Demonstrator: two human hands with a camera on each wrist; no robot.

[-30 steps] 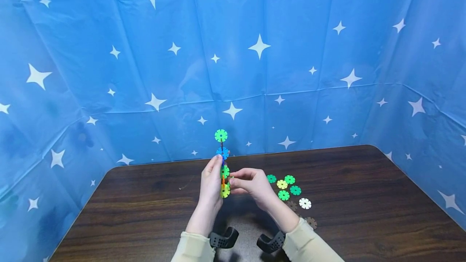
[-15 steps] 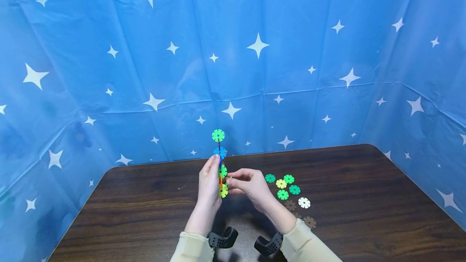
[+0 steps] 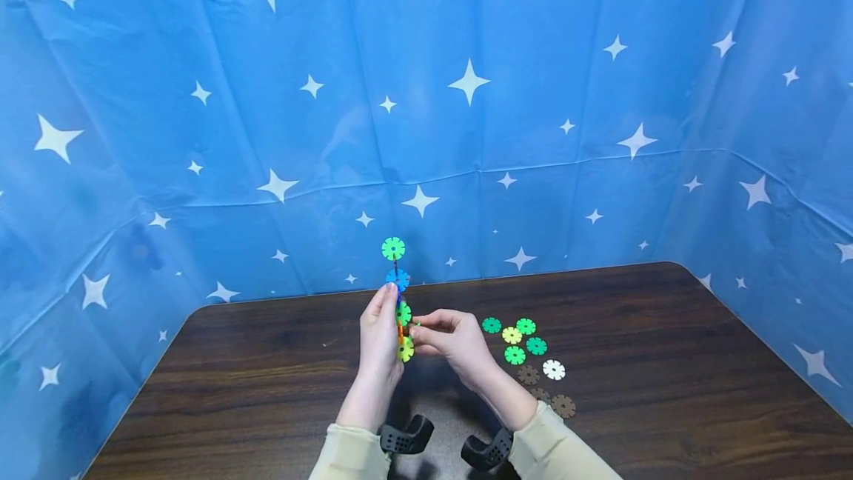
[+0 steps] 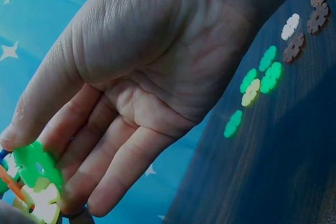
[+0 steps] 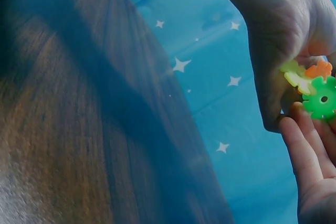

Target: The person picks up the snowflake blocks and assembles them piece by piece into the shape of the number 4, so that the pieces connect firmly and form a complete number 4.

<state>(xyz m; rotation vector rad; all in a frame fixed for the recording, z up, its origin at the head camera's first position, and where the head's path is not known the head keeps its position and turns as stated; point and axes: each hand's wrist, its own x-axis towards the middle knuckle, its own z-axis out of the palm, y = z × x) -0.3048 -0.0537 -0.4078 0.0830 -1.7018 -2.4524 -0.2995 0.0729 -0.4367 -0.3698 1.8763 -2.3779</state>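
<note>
My left hand (image 3: pixel 380 335) grips an upright chain of notched plastic discs, thumb near the blue disc (image 3: pixel 398 280). A green disc (image 3: pixel 393 249) tops the chain. Lower down come another green disc (image 3: pixel 403 314), an orange one seen edge-on and a yellow disc (image 3: pixel 406 350). From the right, my right hand (image 3: pixel 460 339) pinches a small green disc (image 3: pixel 416 325) against the chain's lower part; its fingertips hide most of it. The left wrist view shows the left palm (image 4: pixel 142 66) turned toward the camera, with a yellow disc (image 4: pixel 44 205) beside the fingers.
Loose discs lie on the dark wooden table (image 3: pixel 253 391) to the right: several green ones (image 3: pixel 515 355), a yellow one (image 3: pixel 512 335), a white one (image 3: pixel 554 370) and brown ones (image 3: pixel 563 406). A blue curtain (image 3: pixel 426 95) with white stars stands behind the table.
Both hands and the chain shift slightly left in the head view, along with the whole scene. Both grips stay much the same, the right fingertips staying at the chain's lower part.
</note>
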